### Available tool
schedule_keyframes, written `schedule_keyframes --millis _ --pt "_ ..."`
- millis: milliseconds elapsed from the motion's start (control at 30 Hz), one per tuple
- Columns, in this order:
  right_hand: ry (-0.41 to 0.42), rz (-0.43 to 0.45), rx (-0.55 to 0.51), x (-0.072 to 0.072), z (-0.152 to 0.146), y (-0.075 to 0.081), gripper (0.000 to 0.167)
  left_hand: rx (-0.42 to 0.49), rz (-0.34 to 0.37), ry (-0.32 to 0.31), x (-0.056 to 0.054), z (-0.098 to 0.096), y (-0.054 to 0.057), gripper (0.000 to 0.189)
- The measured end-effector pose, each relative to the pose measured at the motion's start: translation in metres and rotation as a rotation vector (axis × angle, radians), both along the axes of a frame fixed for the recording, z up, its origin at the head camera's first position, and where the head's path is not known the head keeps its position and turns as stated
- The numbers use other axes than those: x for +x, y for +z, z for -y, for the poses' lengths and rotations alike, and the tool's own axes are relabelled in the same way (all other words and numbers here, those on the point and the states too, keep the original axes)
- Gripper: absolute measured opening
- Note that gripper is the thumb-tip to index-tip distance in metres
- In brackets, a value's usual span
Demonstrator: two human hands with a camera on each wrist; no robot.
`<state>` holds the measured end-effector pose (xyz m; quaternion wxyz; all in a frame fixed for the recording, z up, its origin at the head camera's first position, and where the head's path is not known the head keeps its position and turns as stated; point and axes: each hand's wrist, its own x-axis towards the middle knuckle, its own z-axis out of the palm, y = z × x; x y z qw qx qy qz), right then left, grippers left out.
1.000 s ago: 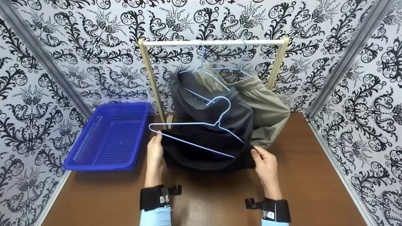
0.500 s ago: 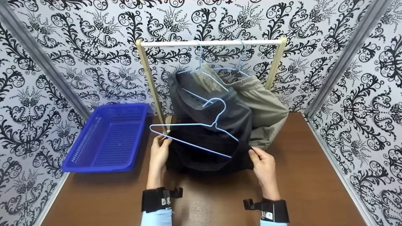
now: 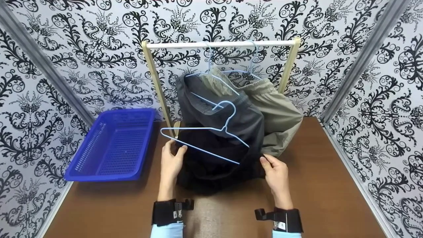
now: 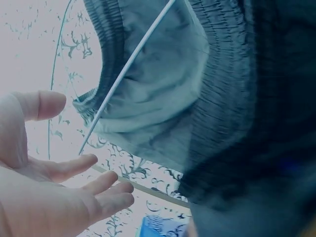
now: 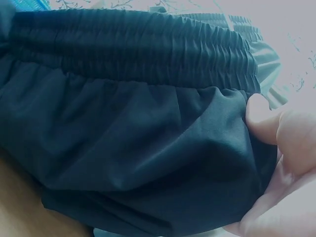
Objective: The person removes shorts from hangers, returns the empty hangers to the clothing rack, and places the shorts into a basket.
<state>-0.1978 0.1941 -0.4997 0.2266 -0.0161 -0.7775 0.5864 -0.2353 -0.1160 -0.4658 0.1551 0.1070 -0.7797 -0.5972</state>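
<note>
Black shorts [image 3: 211, 178] with a gathered elastic waistband sag between my hands. A light-blue hanger [image 3: 201, 152] has its right end inside their waistband, while its left end sticks out uncovered. My left hand [image 3: 172, 162] is by that bare end, thumb and fingers spread apart. In the left wrist view, the fingertips [image 4: 88, 160] come right up to the hanger's wire [image 4: 126, 69], with no cloth between thumb and fingers. My right hand [image 3: 277, 172] pinches the right side of the shorts just under the waistband [image 5: 148, 47], thumb in front.
Behind, a wooden rack with a white rail [image 3: 178, 45] bears dark grey shorts [image 3: 244, 115] and beige shorts [image 3: 281, 109] on light-blue hangers. A blue plastic basket [image 3: 135, 177] stands left on the brown table [image 3: 330, 185]. Patterned walls enclose the back and sides.
My left hand has let go of the shorts' left side and moved slightly right, fingers spreading. The left side of the shorts has dropped; the right hand keeps its pinch.
</note>
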Motion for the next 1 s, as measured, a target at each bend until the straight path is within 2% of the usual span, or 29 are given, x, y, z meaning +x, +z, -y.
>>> schedule_keyframes --millis 233,333,500,633,833,1000 --pt "-0.009 0.001 -0.011 0.000 0.003 0.001 0.014 -0.218 -0.110 0.165 0.010 -0.004 0.013 0.032" --pt "-0.022 0.011 0.007 0.000 0.003 -0.001 0.013 -0.284 -0.196 0.188 0.014 -0.007 0.018 0.028" --pt "-0.027 0.030 0.028 0.000 0.004 -0.003 0.013 -0.395 -0.358 0.130 0.017 -0.011 0.024 0.034" --pt "-0.017 0.045 0.038 0.000 0.004 -0.002 0.014 -0.478 -0.454 0.066 0.017 -0.015 0.026 0.041" --pt "0.008 0.055 0.056 0.002 0.004 -0.001 0.016 -0.595 -0.543 -0.033 0.016 -0.021 0.026 0.050" --pt "0.049 0.023 0.052 0.003 0.003 0.000 0.015 -0.672 -0.563 -0.101 0.014 -0.024 0.024 0.052"
